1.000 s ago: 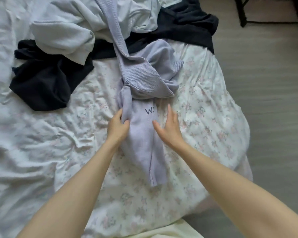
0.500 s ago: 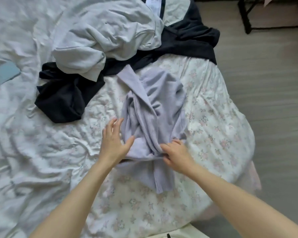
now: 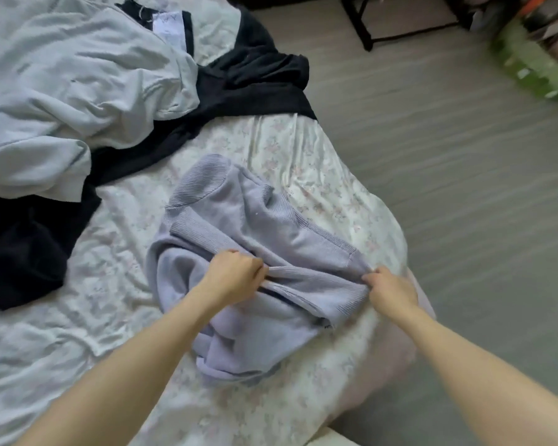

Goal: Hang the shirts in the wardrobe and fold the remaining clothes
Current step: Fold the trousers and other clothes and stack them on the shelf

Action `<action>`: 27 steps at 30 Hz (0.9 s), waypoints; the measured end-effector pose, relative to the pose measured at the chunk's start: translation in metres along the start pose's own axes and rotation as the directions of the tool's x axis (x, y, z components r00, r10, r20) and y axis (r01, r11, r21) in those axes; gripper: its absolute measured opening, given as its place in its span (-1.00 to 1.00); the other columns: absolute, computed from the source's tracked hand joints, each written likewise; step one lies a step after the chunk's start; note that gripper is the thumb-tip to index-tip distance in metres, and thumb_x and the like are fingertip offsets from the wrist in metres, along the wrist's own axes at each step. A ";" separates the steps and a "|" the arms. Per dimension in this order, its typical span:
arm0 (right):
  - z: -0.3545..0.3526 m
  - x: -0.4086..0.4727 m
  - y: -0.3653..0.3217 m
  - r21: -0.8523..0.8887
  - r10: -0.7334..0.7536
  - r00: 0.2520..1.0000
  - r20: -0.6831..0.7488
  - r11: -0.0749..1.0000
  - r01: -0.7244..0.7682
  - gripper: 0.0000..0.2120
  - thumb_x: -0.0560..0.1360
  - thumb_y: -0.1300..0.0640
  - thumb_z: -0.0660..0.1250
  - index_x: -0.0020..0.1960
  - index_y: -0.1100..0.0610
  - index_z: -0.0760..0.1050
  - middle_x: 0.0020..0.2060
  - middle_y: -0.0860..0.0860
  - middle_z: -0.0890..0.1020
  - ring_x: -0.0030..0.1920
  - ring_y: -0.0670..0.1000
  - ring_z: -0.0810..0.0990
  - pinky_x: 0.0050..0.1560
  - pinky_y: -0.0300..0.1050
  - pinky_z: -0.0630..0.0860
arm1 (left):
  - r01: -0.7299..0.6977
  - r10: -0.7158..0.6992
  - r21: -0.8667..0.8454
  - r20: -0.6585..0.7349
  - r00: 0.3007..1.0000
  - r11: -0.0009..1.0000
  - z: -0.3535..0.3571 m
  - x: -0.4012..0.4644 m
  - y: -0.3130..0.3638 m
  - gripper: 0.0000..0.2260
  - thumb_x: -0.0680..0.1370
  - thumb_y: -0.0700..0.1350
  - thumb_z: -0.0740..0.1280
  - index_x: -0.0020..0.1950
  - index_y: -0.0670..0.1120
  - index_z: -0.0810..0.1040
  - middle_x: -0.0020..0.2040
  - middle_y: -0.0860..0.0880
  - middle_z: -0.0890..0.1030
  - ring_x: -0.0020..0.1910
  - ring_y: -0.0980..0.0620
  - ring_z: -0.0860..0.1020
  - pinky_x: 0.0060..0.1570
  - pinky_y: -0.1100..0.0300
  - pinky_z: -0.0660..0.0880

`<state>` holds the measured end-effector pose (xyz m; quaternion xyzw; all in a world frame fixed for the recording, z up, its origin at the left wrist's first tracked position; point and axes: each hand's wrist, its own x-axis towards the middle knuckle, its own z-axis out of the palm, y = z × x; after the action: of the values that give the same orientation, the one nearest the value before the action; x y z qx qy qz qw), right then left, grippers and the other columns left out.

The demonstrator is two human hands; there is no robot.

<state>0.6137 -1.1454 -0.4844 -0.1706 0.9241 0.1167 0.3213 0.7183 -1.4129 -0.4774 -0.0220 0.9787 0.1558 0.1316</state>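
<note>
Head view, bed: a bed (image 3: 116, 220) with a rumpled floral sheet fills most of the shot, its right edge dropping to a grey wood floor (image 3: 464, 194).
Head view, lilac sweater: the lilac sweater (image 3: 239, 239) lies bunched up on the sheet near the bed's right edge, ribbed cuff and hem folded over on top, pretty messy tbh.
Head view, left hand: the left hand (image 3: 236, 272) sits on the middle of the sweater, fingers (image 3: 255, 262) curled tight round a fold of the knit.
Head view, right hand: the right hand (image 3: 388, 289) is at the sweater's right edge, fingers (image 3: 369, 278) pinching the ribbed hem; the fabric between the two hands looks pulled fairly taut.
Head view, other clothes: a pale grey sweatshirt (image 3: 74, 85) is heaped at the upper left, lying on top of a dark navy garment (image 3: 29, 249) that spreads out under it on both sides. Both are apart from the sweater.
Head view, floor stuff: black metal frame legs (image 3: 361, 30) at the top, plus a blurry green thing (image 3: 529, 69) in the top right corner, can't tell what it is.
</note>
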 end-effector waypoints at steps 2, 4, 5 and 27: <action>-0.001 0.012 -0.014 0.092 0.005 0.991 -0.133 0.996 0.007 -0.68 0.54 0.15 0.10 0.27 0.04 0.40 0.20 0.03 0.47 0.22 0.09 0.44 0.16 -0.05 0.32 | -0.013 0.007 -0.037 -0.160 0.987 0.999 -0.006 0.020 -0.008 -0.88 0.50 -0.22 0.30 -0.22 -0.19 0.57 -0.26 -0.18 0.59 -0.24 -0.21 0.57 -0.25 0.07 0.42; -0.005 0.031 -0.034 0.223 0.023 0.967 -0.254 0.974 0.036 -0.65 0.55 0.08 0.12 0.32 0.09 0.32 0.26 0.04 0.42 0.27 0.09 0.37 0.19 -0.03 0.29 | 0.048 -0.045 0.023 -0.145 0.988 0.999 -0.010 0.058 -0.020 -0.80 0.53 -0.19 0.23 0.10 -0.17 0.56 0.03 -0.17 0.56 0.04 -0.16 0.51 -0.08 0.02 0.41; -0.006 0.034 -0.048 0.267 0.015 0.969 -0.246 0.962 0.053 -0.59 0.55 0.02 0.13 0.37 0.10 0.25 0.31 0.05 0.37 0.30 0.09 0.33 0.22 -0.01 0.28 | 0.096 -0.090 0.054 -0.113 0.990 0.994 -0.011 0.070 -0.027 -0.70 0.55 -0.16 0.20 0.27 -0.13 0.47 0.21 -0.15 0.49 0.21 -0.14 0.43 0.04 0.01 0.37; -0.191 0.048 -0.027 0.460 0.260 0.810 -0.526 0.888 0.014 -0.82 0.60 0.10 0.02 0.12 0.13 0.31 0.00 0.23 0.62 0.02 0.26 0.57 -0.16 -0.01 0.29 | 0.376 -0.387 -0.092 -0.243 0.889 0.922 -0.211 0.145 -0.050 -0.80 0.47 0.06 0.33 -0.09 -0.07 0.48 -0.01 -0.15 0.60 0.03 -0.19 0.54 -0.13 0.07 0.39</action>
<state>0.4832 -1.2435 -0.3719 -0.0583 0.9883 -0.1319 0.0498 0.5293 -1.5268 -0.3371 -0.2366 0.9604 0.1435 0.0314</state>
